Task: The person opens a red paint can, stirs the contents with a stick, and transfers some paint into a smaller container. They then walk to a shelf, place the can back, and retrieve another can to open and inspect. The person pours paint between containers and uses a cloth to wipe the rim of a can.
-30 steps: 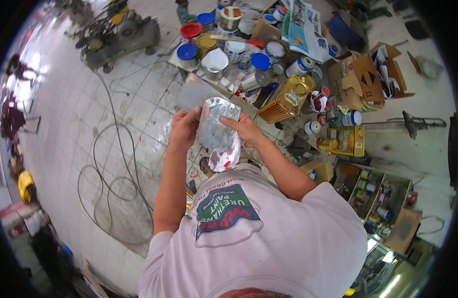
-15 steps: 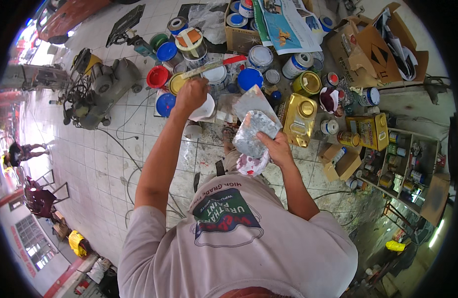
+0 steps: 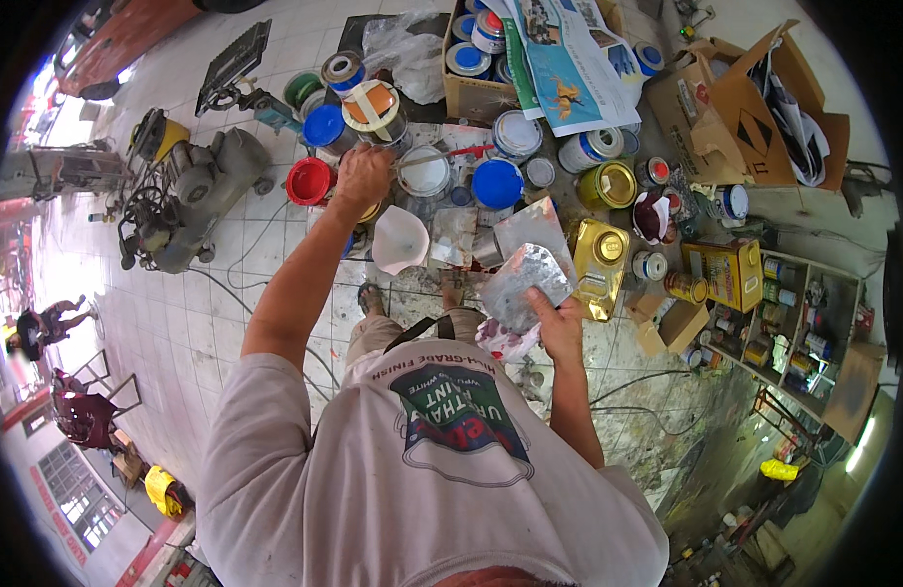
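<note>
My left hand (image 3: 364,178) reaches among the paint cans with curled fingers, close to a can with an orange and cream top (image 3: 378,106). A thin stick with a red end (image 3: 467,151) lies across the white-lidded can (image 3: 424,173). Its near end meets the edge of my left hand, and what the fingertips hold is hidden. My right hand (image 3: 559,328) grips a flat grey metal plate (image 3: 526,286), thumb on top. A second paint-smeared plate (image 3: 536,233) sticks out behind it. Below this hand hangs a stained white cloth (image 3: 505,339).
A red-lidded can (image 3: 306,182), blue-lidded cans (image 3: 496,184) and a white funnel-like cup (image 3: 400,241) stand around. At right are a gold tin (image 3: 599,262), cardboard boxes (image 3: 804,98) and a shelf (image 3: 802,323). An air compressor (image 3: 197,191) stands at left, its hose on the tiles.
My left hand has moved away and left, toward the can with the orange top. The stick, earlier raised over the cans in that hand, now lies lower. My right hand still holds the plates.
</note>
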A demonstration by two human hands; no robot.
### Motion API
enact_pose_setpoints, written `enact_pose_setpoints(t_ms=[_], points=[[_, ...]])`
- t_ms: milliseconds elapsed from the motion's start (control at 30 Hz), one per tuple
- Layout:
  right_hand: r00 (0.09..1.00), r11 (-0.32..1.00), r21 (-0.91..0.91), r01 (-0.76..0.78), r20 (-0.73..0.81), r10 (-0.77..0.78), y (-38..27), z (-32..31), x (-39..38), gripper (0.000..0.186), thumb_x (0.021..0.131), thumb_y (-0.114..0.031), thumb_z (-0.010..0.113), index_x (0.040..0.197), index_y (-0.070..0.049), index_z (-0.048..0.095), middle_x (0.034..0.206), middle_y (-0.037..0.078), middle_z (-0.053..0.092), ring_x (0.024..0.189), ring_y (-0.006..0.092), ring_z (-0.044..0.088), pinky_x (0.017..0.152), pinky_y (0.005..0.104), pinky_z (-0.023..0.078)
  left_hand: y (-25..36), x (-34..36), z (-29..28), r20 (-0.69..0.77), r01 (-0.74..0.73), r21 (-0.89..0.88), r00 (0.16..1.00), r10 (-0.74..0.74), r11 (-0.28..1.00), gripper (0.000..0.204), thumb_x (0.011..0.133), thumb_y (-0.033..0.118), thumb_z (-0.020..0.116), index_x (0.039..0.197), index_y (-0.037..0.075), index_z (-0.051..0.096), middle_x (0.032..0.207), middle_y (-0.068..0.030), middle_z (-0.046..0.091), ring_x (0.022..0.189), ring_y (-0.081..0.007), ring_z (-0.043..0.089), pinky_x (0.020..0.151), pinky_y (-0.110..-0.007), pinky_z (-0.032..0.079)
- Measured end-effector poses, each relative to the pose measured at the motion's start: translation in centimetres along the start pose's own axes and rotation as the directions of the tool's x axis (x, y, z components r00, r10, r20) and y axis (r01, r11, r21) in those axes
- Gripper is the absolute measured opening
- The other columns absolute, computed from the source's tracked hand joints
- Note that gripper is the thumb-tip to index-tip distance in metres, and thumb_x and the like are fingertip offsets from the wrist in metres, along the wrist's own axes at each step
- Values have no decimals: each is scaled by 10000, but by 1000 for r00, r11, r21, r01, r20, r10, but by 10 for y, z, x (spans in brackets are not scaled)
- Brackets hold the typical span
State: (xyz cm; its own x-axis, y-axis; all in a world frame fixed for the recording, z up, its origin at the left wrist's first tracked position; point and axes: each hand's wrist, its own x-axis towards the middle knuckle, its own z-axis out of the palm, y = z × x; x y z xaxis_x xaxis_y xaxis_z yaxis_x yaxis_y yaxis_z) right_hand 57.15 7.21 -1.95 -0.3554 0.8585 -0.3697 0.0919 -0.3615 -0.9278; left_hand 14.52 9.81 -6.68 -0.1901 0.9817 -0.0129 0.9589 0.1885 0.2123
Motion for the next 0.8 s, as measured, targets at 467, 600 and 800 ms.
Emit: enact_pose_setpoints(t_ms=[467,600,800], points=[[935,998,8,63,-350,-56,-8,69,-55,250,986,-135,762,1194,5,758,1147,43,758,1019,128,671,921,306,527,-144,-182,-219,-105,-57,-981,959,-263,184,316,913,101,775,1166,-74,702,903,-107,729,722,-117,642,618,-253,517],[935,992,92,82,-350,-45,-3,118,-52,294,994,-120,745,1241,36,718,1183,61,743,1038,136,669,930,312,525,-235,-221,-209,-100,-147,-988,863,-496,-56,224,965,109,705,1103,-68,704,773,-33,658,627,-89,550,572,-240,432],[906,936,352,5,-397,145,2,181,-47,366,988,-240,769,1204,43,684,1167,113,735,987,188,707,859,351,574,-226,-213,-141,-30,320,-766,848,-530,557,196,951,198,760,879,16,767,664,49,597,579,-55,525,537,-237,396]])
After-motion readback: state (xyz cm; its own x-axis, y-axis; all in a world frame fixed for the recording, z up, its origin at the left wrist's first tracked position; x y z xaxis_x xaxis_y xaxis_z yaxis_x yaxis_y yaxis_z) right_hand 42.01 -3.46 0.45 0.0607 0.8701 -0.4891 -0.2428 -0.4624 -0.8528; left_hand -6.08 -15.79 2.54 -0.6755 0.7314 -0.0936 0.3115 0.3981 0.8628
